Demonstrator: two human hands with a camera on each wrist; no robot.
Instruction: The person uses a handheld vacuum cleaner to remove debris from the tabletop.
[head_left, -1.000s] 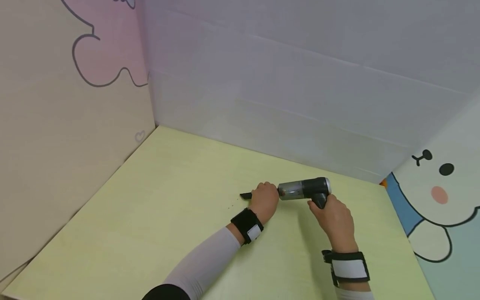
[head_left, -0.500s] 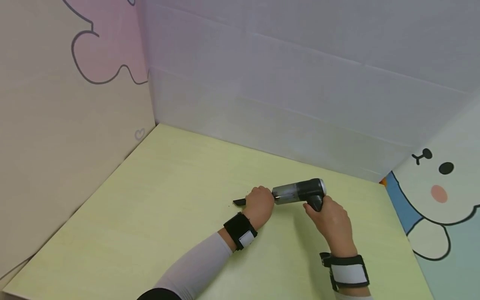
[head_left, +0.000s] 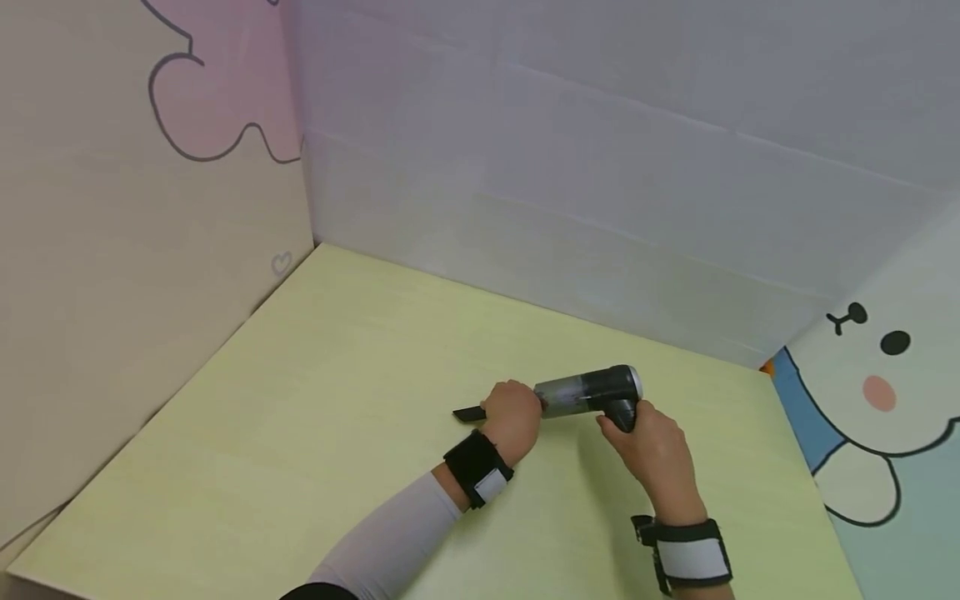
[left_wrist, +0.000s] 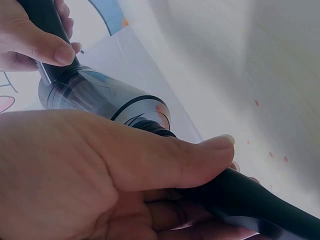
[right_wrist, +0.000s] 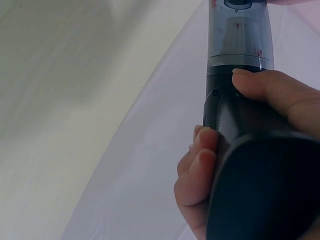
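Note:
A black handheld vacuum cleaner with a clear dust cup is held over the table, its nozzle pointing left. My right hand grips the handle, thumb near the dust cup in the right wrist view. Around the black nozzle curl the fingers of my left hand, hiding where it joins the cup. The slanted nozzle tip sticks out past that hand, close over the tabletop. Small reddish bits show inside the clear cup in the right wrist view.
The pale yellow tabletop carries several tiny red specks, seen in the left wrist view. A plain whitish wall rises at the back edge. Walls with cartoon drawings flank the left and right sides.
Both hands have carried the vacuum cleaner left and a little toward me. Specks that showed near the nozzle tip in the head view are no longer visible there.

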